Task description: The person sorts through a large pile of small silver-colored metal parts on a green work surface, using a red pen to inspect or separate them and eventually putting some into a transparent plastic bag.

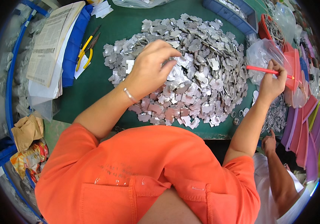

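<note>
A large heap of small silver metal plates (204,80) with notched edges covers the middle of the green table. Over its left part hovers my left hand (150,65), a bracelet on the wrist. Its fingers are curved, the thumb apart from the index finger, and no plate shows between them. To the right of the heap, my right hand (273,83) is closed around a slim red pen-like stick (257,70), which points left toward the plates. Behind that hand lies a clear plastic bag (258,56).
Yellow-handled pliers (82,58) lie by a blue bin (74,52) with newspaper (51,48) at left. A blue-grey crate (230,15) stands far back. Red baskets (291,63) and metal rings (275,115) are at right. Another person's hand (269,142) rests near the lower-right table edge.
</note>
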Demonstrator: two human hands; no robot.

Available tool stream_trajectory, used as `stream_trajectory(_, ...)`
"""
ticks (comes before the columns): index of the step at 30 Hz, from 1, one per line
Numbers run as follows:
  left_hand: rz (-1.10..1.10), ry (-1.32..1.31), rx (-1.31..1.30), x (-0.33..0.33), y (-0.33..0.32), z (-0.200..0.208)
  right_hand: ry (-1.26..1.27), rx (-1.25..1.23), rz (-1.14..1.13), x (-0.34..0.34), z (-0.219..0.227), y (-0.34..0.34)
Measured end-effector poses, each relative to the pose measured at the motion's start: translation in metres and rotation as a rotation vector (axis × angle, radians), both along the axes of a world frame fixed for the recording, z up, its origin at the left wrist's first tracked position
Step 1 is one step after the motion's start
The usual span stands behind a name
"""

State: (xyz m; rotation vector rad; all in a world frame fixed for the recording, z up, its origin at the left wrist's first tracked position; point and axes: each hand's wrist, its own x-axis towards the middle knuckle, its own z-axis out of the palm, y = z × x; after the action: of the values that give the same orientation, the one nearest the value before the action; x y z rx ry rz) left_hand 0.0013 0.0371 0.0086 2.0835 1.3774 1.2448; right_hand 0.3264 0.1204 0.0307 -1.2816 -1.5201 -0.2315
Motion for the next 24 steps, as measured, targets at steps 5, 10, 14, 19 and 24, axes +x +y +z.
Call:
stream_trajectory(5, -0.099, 0.397, -0.015, 0.013, 0.027, -0.005, 0.119, -0.138, 0.373, -0.072, -0.016, -0.042)
stream_trajectory(10, -0.165, 0.115, -0.172, 0.011, 0.030, 0.000, 0.324, -0.387, 0.583, -0.109, -0.027, -0.076)
stream_trajectory(14, -0.225, -0.556, -0.553, 0.016, 0.002, 0.009, 0.373, -0.331, 0.706, -0.132, -0.023, -0.089)
stream_trajectory(19, -0.348, -0.886, -0.640, 0.018, -0.018, 0.004, 0.354, -0.208, 0.776, -0.133, -0.035, -0.096)
stream_trajectory(24, -0.312, -1.131, -1.005, 0.012, -0.023, 0.010, 0.165, -0.108, 0.781, -0.130, -0.030, -0.099)
